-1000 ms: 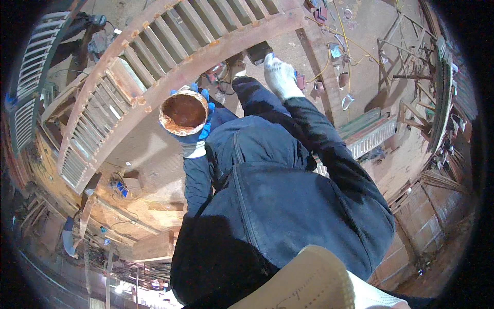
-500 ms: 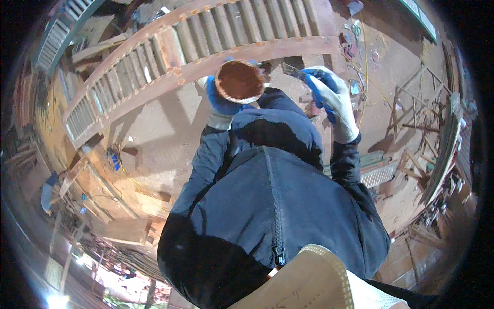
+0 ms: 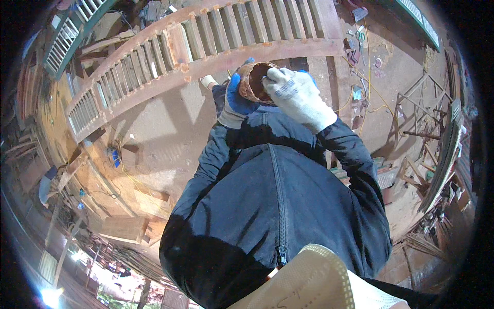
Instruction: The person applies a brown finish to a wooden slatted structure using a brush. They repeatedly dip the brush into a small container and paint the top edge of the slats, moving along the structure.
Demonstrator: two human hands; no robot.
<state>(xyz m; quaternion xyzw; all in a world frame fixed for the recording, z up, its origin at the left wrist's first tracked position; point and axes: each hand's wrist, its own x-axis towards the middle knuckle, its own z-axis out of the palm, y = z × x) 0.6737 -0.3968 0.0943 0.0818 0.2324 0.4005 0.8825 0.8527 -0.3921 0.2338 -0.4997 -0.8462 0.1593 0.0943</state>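
Observation:
My left hand point(image 3: 235, 103), in a white glove with blue coating, is wrapped round a round reddish-brown bowl point(image 3: 251, 85) smeared with paste. The bowl is tilted so that its mouth faces right. My right hand point(image 3: 301, 98), in a similar glove, is closed and reaches to the bowl's mouth. The putty knife it holds, seen in the earlier picture, is hidden now behind the fingers and the bowl. Just beyond both hands lies a long slatted wooden panel point(image 3: 206, 63) with a curved look, reddish patches dotting its frame.
Green slatted panels point(image 3: 56, 59) stand at the far left and far right. A yellow cord point(image 3: 368, 67) and small tools lie on the floor at right. Wooden frames point(image 3: 424, 98) and stacked timber are farther right. A wooden box point(image 3: 123, 229) sits at lower left.
My right hand has moved left, bringing the putty knife to the bowl. The bowl has turned from facing up to tilting right, and has shifted slightly right.

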